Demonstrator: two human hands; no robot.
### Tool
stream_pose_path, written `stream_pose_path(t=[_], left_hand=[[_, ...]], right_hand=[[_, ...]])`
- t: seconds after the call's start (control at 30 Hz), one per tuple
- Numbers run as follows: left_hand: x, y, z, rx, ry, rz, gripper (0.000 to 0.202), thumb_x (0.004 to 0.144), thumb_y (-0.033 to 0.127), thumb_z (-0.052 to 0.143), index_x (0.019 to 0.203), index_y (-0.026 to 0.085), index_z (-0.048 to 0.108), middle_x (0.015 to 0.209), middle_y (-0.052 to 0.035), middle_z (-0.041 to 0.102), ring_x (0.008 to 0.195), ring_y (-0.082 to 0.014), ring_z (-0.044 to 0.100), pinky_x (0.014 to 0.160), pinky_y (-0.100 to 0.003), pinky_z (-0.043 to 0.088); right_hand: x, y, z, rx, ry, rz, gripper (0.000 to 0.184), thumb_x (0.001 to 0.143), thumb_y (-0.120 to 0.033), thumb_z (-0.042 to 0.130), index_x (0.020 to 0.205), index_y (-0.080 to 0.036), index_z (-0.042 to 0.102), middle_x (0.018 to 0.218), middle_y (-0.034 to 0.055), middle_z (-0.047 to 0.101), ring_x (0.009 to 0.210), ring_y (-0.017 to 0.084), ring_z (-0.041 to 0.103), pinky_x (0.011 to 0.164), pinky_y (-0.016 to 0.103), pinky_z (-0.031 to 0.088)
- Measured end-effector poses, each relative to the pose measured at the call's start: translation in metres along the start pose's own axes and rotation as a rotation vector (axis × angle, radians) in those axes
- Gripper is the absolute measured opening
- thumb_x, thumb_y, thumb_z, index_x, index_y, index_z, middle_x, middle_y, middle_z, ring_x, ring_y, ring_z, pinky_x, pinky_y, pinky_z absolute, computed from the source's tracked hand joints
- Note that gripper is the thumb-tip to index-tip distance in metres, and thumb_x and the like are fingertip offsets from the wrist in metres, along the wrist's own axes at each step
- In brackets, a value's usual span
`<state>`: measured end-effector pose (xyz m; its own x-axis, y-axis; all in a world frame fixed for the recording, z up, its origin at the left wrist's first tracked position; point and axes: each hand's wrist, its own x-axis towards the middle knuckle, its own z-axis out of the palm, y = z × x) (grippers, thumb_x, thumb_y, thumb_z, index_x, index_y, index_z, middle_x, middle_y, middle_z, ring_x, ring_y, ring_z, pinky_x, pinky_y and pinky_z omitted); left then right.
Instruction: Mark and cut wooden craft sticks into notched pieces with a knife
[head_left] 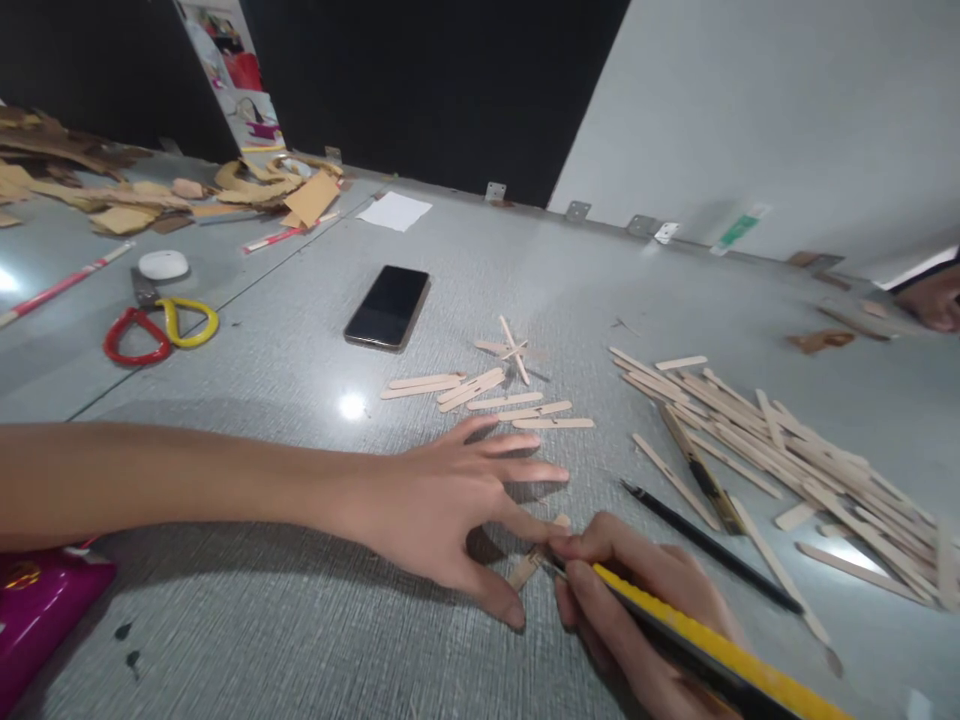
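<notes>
My left hand (450,510) lies on the grey table, fingers spread, with the index finger and thumb pinning a short wooden stick (534,560) flat against the surface. My right hand (637,600) is closed round a yellow and black utility knife (705,650), and the blade tip rests on that stick by my left fingertip. Several cut wooden sticks (487,398) lie in a loose row just beyond my left hand. A large heap of long wooden sticks (787,440) spreads to the right.
A black pen (705,545) lies right of my hands. A dark phone (388,306) sits further back, red and yellow scissors (159,327) at the left, cardboard scraps (150,190) at the far left. A magenta object (37,610) is near my left forearm. Another person's hand (934,298) shows at the right edge.
</notes>
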<state>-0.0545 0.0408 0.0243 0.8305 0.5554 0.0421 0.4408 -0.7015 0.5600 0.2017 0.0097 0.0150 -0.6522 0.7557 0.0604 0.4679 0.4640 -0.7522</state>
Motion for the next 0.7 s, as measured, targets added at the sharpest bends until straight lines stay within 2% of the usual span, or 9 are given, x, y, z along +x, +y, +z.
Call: stream_pose_path(t=[0.17, 0.3, 0.53, 0.7], left_hand=[[0.0011, -0.0007, 0.0015, -0.001, -0.012, -0.017, 0.065, 0.090, 0.067, 0.070, 0.148, 0.040, 0.059, 0.174, -0.0065, 0.028, 0.162, -0.0406, 0.014, 0.125, -0.072, 0.006], [0.0006, -0.0002, 0.0010, -0.021, 0.000, -0.010, 0.064, 0.090, 0.067, 0.071, 0.147, 0.038, 0.061, 0.173, -0.0075, 0.030, 0.161, -0.0430, 0.016, 0.124, -0.073, 0.007], [-0.0004, 0.0000, 0.0012, -0.029, 0.004, -0.020, 0.063, 0.090, 0.066, 0.071, 0.145, 0.037, 0.063, 0.173, -0.0084, 0.030, 0.161, -0.0423, 0.016, 0.124, -0.072, 0.005], [0.0002, -0.0003, 0.0026, -0.031, 0.008, -0.019, 0.061, 0.090, 0.066, 0.071, 0.143, 0.038, 0.064, 0.172, -0.0077, 0.032, 0.161, -0.0421, 0.017, 0.125, -0.071, 0.005]], right_hand=[[0.0025, -0.0038, 0.0006, -0.034, -0.013, -0.022, 0.017, 0.109, -0.030, 0.048, 0.097, -0.028, 0.060, 0.068, -0.0074, 0.060, 0.054, 0.010, 0.054, 0.053, 0.025, 0.040], [0.0035, -0.0045, 0.0010, -0.050, 0.010, -0.018, 0.013, 0.109, -0.031, 0.049, 0.102, -0.028, 0.060, 0.069, -0.0079, 0.060, 0.054, 0.010, 0.055, 0.055, 0.025, 0.042], [0.0036, -0.0054, 0.0008, -0.054, -0.009, -0.036, 0.015, 0.108, -0.027, 0.049, 0.100, -0.027, 0.061, 0.071, -0.0068, 0.064, 0.055, 0.010, 0.059, 0.057, 0.025, 0.044], [0.0025, -0.0052, 0.0006, -0.107, 0.004, -0.010, 0.016, 0.108, -0.031, 0.051, 0.098, -0.026, 0.063, 0.074, -0.0038, 0.067, 0.063, 0.013, 0.065, 0.063, 0.028, 0.047]])
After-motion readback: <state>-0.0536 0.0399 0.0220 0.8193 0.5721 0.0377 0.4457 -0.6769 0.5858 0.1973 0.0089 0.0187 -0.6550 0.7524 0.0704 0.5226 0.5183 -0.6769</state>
